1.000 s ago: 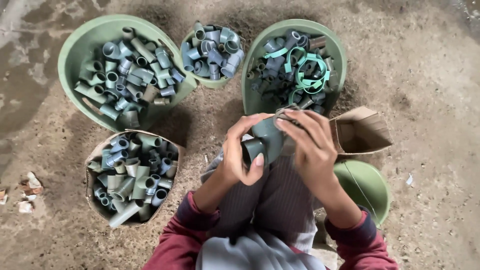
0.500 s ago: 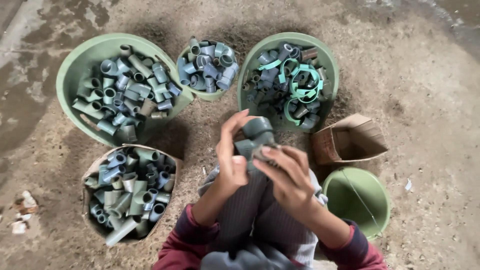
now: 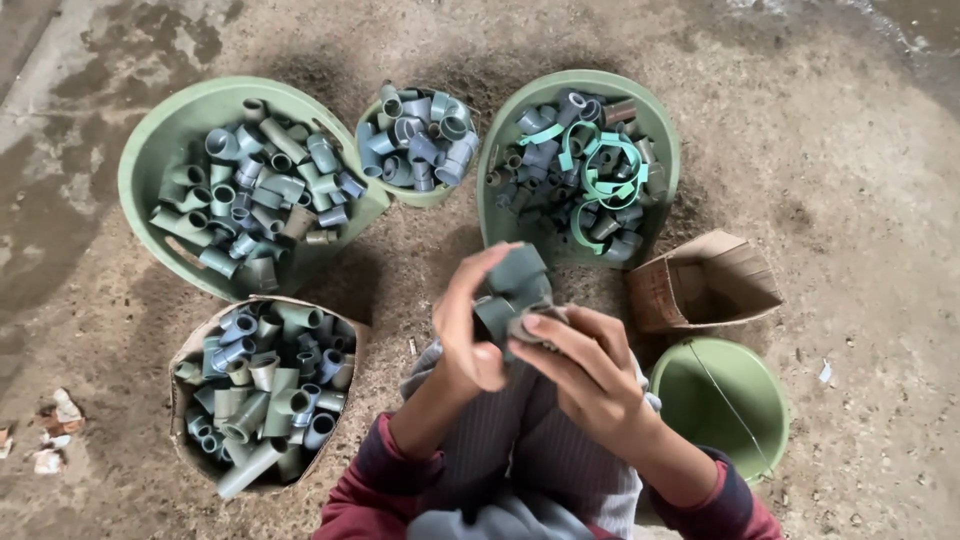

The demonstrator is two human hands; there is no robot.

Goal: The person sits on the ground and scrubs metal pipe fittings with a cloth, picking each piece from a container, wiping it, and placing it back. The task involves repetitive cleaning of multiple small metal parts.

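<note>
Grey-green pipe fitting (image 3: 515,285) clamped between both hands above lap. Left hand (image 3: 468,335) curled round its left side, thumb up over top. Right hand (image 3: 580,365) gripping lower end, fingers (image 3: 550,328) bent across. Forearms angled inward. Tubs (image 3: 520,110) of fittings just ahead.

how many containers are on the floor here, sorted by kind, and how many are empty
green tubs full of pipe fittings: 2, the large tub and the tub with green straps
small green bowl of fittings: 1
empty green bucket: 1
cardboard box of fittings: 1
empty cardboard box: 1
total: 6 containers, 2 empty
</note>
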